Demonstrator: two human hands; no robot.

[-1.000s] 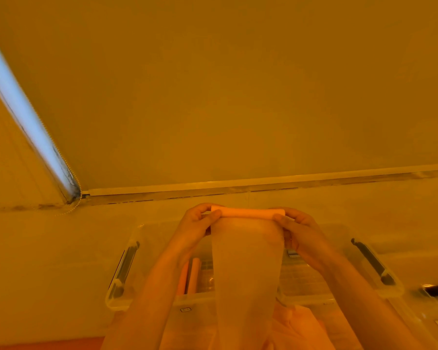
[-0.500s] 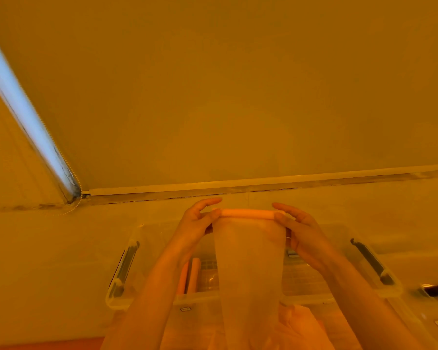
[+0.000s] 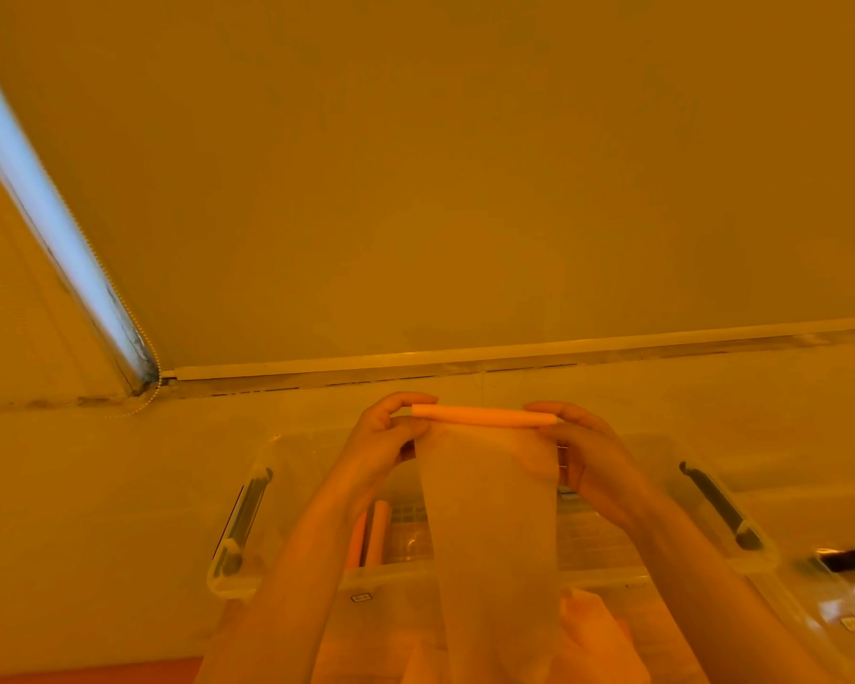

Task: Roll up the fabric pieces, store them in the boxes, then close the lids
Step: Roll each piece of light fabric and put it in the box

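Fabric roll lying crosswise left to right, each end pinched by left hand and right hand, unrolled tail hanging down

Two bare forearms end in the left hand and right hand; no sleeves, rings or watches show.

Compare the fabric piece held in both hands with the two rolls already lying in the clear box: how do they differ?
The pale sheer fabric piece is only partly rolled, its loose tail hanging down; the two orange fabric rolls look fully rolled. It is held above the clear plastic box by the left hand and right hand; the rolls lie inside. Its rolled top runs crosswise; they point away from the camera. All share an orange tint.
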